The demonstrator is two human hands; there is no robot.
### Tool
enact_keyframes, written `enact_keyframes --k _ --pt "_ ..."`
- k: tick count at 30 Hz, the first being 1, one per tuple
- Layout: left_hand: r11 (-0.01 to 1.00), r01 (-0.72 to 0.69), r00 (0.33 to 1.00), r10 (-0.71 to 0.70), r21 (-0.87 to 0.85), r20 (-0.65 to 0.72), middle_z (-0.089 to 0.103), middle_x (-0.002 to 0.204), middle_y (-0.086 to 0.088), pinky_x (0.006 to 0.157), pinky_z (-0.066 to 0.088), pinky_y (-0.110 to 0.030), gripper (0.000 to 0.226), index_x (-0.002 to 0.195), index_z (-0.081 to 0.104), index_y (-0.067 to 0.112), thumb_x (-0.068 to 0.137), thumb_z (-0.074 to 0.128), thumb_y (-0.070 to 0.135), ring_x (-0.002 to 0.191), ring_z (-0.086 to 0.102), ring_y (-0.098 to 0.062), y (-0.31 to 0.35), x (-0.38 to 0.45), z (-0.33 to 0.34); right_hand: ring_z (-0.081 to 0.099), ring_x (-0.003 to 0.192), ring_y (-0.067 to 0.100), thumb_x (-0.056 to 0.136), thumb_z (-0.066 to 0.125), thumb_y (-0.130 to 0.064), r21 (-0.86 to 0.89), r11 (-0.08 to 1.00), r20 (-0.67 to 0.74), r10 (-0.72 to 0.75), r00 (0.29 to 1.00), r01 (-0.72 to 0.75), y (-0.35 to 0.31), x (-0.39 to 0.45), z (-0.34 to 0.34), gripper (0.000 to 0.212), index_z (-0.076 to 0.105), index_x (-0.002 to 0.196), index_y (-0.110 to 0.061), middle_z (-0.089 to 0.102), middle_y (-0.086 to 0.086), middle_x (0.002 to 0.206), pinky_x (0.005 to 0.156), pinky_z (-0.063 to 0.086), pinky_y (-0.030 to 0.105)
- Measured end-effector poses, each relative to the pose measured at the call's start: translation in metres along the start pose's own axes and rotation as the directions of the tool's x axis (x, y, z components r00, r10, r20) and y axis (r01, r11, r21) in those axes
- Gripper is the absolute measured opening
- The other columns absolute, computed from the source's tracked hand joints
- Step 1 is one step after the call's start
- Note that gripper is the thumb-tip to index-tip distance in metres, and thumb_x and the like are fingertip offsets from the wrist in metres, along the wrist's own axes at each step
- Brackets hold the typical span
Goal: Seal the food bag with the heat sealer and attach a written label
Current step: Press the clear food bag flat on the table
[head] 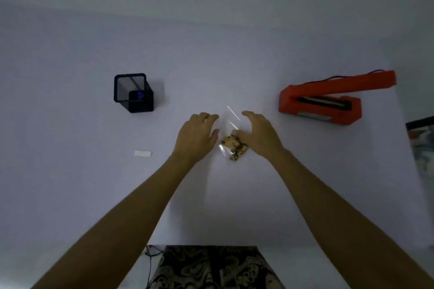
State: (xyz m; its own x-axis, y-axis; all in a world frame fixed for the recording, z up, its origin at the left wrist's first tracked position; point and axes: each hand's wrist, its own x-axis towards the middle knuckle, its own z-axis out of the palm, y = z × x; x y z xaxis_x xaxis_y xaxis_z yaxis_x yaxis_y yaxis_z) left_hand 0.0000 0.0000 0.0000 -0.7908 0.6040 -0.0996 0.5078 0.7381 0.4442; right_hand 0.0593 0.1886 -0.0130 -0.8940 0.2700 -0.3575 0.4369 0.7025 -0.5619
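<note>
A clear food bag holding brown cookies lies flat on the white table, its open end pointing away from me. My left hand hovers just left of the bag with fingers apart, holding nothing. My right hand is just right of the bag, fingers spread, with its thumb touching the bag by the cookies. The red heat sealer stands at the right with its arm raised. A small white label lies on the table to the left.
A black mesh pen holder with a pen inside stands at the back left. A patterned dark cloth shows at the table's near edge, and another patterned item sits past the right edge.
</note>
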Motion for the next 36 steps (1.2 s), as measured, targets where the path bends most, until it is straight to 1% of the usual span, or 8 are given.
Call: enact_keyframes --k 6,12,14,16,18,20,30,36 --pt "0.998 -0.054 0.995 0.051 0.034 0.085 0.062 0.119 -0.013 0.076 0.053 -0.042 0.041 0.125 0.057 0.01 0.092 0.046 0.031 0.098 0.06 -0.034 -0.003 -0.009 0.032 0.053 0.115 0.029 0.088 0.061 -0.046 -0.001 0.993 -0.008 0.115 0.993 -0.115 0.012 -0.002 0.018 0.06 0.042 0.139 -0.021 0.052 0.012 0.128 0.093 0.048 0.043" --pt "0.998 -0.06 0.995 0.058 0.028 0.086 0.063 0.116 -0.013 0.074 0.053 -0.042 0.038 0.123 0.058 0.01 0.092 0.047 0.029 0.095 0.06 -0.033 -0.011 -0.011 0.043 0.051 0.118 0.026 0.09 0.063 -0.037 0.026 0.993 -0.004 0.115 0.993 -0.115 0.019 -0.02 0.029 0.062 0.037 0.142 -0.017 0.045 0.011 0.135 0.09 0.042 0.031" --pt "0.997 -0.08 0.995 0.079 0.02 0.055 0.063 0.114 -0.012 0.074 0.053 -0.042 0.041 0.119 0.06 0.009 0.091 0.04 0.032 0.096 0.061 -0.031 -0.01 -0.013 0.046 0.047 0.121 0.025 0.091 0.061 -0.035 -0.053 0.996 -0.094 0.063 0.994 -0.069 0.016 -0.023 0.028 0.058 0.039 0.141 -0.016 0.045 0.01 0.137 0.092 0.045 0.035" --pt "0.993 -0.121 0.992 0.12 0.014 0.033 0.063 0.116 -0.012 0.076 0.052 -0.041 0.034 0.116 0.06 0.009 0.093 0.045 0.028 0.099 0.06 -0.029 -0.006 -0.013 0.054 0.051 0.115 0.026 0.093 0.058 -0.028 -0.15 0.985 -0.175 -0.108 0.978 0.082 0.01 -0.022 0.029 0.042 0.052 0.131 -0.013 0.054 0.009 0.13 0.091 0.05 0.04" --pt "0.986 -0.167 0.985 0.166 0.002 0.033 0.062 0.12 -0.012 0.081 0.051 -0.038 0.033 0.118 0.06 0.007 0.092 0.049 0.025 0.104 0.059 -0.028 -0.002 -0.012 0.064 0.058 0.106 0.027 0.092 0.056 -0.018 -0.211 0.943 -0.167 -0.294 0.941 0.258 0.006 -0.02 0.036 0.027 0.063 0.117 -0.01 0.062 0.01 0.12 0.088 0.051 0.043" --pt "0.983 -0.182 0.983 0.183 -0.017 0.031 0.063 0.12 -0.012 0.087 0.05 -0.037 0.035 0.118 0.06 0.005 0.091 0.049 0.024 0.106 0.06 -0.027 -0.001 -0.01 0.073 0.062 0.105 0.025 0.091 0.052 -0.014 -0.229 0.904 -0.112 -0.394 0.912 0.362 0.006 -0.017 0.043 0.028 0.066 0.114 -0.009 0.066 0.009 0.117 0.091 0.05 0.042" --pt "0.986 -0.144 0.988 0.138 0.084 0.069 0.062 0.124 -0.009 0.1 0.044 -0.041 0.046 0.124 0.058 0.009 0.097 0.036 0.04 0.114 0.058 -0.023 -0.008 -0.008 0.078 0.061 0.112 0.019 0.096 0.045 -0.03 -0.324 0.846 0.02 -0.442 0.897 0.424 0.04 -0.003 0.038 0.033 0.067 0.116 -0.015 0.068 0.001 0.121 0.096 0.044 0.04" --pt "0.991 -0.121 0.991 0.118 0.053 0.067 0.059 0.13 -0.008 0.108 0.038 -0.043 0.051 0.128 0.055 0.007 0.097 0.036 0.043 0.121 0.054 -0.022 -0.002 -0.011 0.087 0.063 0.108 0.021 0.093 0.052 -0.025 -0.293 0.872 -0.078 -0.431 0.899 0.393 0.057 -0.003 0.035 0.028 0.07 0.112 -0.014 0.069 0.004 0.116 0.094 0.045 0.041"
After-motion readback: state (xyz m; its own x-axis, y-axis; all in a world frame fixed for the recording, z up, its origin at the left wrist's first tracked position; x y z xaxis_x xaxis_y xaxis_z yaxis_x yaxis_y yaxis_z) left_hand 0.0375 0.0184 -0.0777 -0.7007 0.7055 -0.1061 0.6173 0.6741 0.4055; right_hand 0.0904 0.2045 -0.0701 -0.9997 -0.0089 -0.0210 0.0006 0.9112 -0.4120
